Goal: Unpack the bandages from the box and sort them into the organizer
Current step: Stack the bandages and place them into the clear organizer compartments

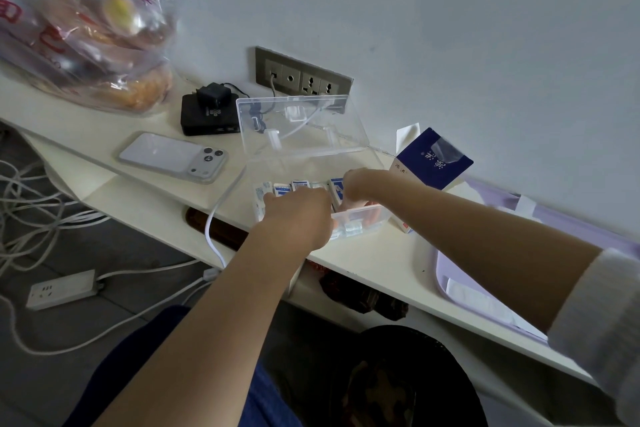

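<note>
White Chinese characters, upside down and unreadable, marked the blue box (434, 159) just beyond the right hand (360, 184). Farther left, a white knot logo sat on the black device (207, 116), and red characters crossed the plastic bag (86, 31).

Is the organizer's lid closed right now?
No, the clear lid of the organizer stands tilted up, open, behind the bandages.

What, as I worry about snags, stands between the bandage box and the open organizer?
Nothing visible does. The bandage box stands right beside the organizer, whose clear lid stands open at the back, and the left hand and right hand reach into it.
</note>
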The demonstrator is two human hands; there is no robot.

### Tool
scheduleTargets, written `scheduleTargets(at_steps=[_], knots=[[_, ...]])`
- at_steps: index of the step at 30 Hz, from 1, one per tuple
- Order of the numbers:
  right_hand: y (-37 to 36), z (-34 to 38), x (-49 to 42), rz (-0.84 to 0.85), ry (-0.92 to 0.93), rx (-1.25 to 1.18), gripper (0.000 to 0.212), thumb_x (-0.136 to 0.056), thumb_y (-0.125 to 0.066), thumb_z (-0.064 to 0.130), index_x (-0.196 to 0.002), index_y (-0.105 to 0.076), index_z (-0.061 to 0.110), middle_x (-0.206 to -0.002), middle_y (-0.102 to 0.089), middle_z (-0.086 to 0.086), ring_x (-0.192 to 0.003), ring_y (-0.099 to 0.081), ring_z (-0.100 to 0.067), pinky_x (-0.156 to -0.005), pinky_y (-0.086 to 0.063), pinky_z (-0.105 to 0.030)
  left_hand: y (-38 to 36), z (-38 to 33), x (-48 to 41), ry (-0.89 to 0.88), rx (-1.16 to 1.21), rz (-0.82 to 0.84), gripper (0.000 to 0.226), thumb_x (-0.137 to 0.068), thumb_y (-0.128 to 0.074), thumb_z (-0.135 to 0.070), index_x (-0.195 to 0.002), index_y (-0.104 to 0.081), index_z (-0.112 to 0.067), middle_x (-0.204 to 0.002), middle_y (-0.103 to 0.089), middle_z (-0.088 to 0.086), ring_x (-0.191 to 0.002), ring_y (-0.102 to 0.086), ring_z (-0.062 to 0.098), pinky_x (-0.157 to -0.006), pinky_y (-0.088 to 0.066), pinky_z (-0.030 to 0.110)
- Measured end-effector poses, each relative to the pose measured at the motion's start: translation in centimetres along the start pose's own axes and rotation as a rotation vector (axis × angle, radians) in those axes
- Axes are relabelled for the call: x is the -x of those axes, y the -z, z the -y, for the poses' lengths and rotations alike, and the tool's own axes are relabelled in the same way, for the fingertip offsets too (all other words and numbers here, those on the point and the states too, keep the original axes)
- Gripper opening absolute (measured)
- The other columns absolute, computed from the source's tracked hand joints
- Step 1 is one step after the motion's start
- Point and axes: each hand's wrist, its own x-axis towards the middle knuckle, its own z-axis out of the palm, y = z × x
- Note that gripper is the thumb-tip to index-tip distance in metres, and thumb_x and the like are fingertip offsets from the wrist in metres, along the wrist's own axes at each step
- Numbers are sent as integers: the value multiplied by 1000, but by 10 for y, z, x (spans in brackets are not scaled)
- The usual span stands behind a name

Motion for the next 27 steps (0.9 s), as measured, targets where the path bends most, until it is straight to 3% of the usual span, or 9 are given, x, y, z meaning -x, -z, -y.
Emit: scheduleTargets(at_steps=[2, 5, 8, 15, 18, 20, 22, 25, 27], knots=[[-1, -1, 0, -33, -10, -15, 20, -93, -53, 25, -94, -49, 6, -70, -43, -3, -71, -53, -18, -71, -43, -25, 0, 0, 1, -1, -6, 5, 30, -98, -41, -28, -126, -50, -19, -127, -53, 3, -117, -49, 23, -105, -25, 44], [0, -3, 4, -87, -2, -70, 36, -98, -43, 27, -67, -36, 10, -68, -37, -2, -63, -43, -16, -68, -38, -25, 1, -1, 3, 0, -13, 16, 33, -99, -41, -33, -128, -49, -19, -130, -51, 3, -121, -47, 23, -106, -23, 44], [3, -3, 7, -93, 8, -123, 39, -94, -50, 34, -66, -36, 11, -65, -39, -1, -66, -45, -18, -69, -39, -25, 2, -2, 5, 0, -17, 19, 35, -99, -40, -35, -129, -47, -19, -132, -51, 4, -122, -46, 24, -107, -23, 44], [-2, -5, -1, -243, -7, -326, 30, -93, -49, 12, -66, -36, 10, -68, -44, -3, -54, -42, -13, -44, -33, -21, 1, -2, 4, 2, -35, 24, 36, -99, -39, -36, -130, -47, -19, -130, -52, 2, -121, -47, 23, -104, -26, 42], [0, -3, 7, -356, 12, -420, 7, -93, -46, 10, -90, -45, 4, -87, -51, -8, -69, -49, -21, -47, -32, -25, 1, -2, 5, 2, -45, 18, 36, -99, -39, -37, -128, -48, -20, -128, -53, 2, -119, -48, 23, -101, -27, 40], [1, 0, 10, -303, -5, -431, 33, -97, -42, 11, -126, -38, -4, -117, -52, -19, -86, -50, -25, -61, -40, -29, 1, -1, 5, -3, -46, 14, 36, -99, -39, -38, -129, -48, -20, -128, -53, 2, -119, -48, 23, -101, -28, 40], [0, 1, 9, -235, 9, -384, 46, -99, -38, 11, -138, -24, -8, -137, -39, -24, -107, -52, -27, -70, -42, -27, 1, -2, 5, -7, -45, 15, 35, -99, -39, -37, -128, -47, -20, -129, -53, 2, -120, -47, 23, -102, -26, 41], [-3, -2, 0, -179, 14, -340, 40, -100, -37, 15, -128, -34, -12, -86, -43, -19, -74, -52, -19, -37, -37, -15, 1, -2, 5, -6, -44, 21, 34, -99, -39, -37, -127, -48, -20, -129, -53, 1, -120, -47, 23, -102, -26, 41], [-4, -3, -2, -202, -11, -347, 27, -100, -37, 17, -86, -43, -5, -67, -25, -6, -56, -35, -11, -36, -32, -17, 1, -2, 5, -2, -49, 26, 34, -99, -39, -37, -127, -48, -20, -129, -53, 1, -119, -47, 23, -102, -26, 41]])
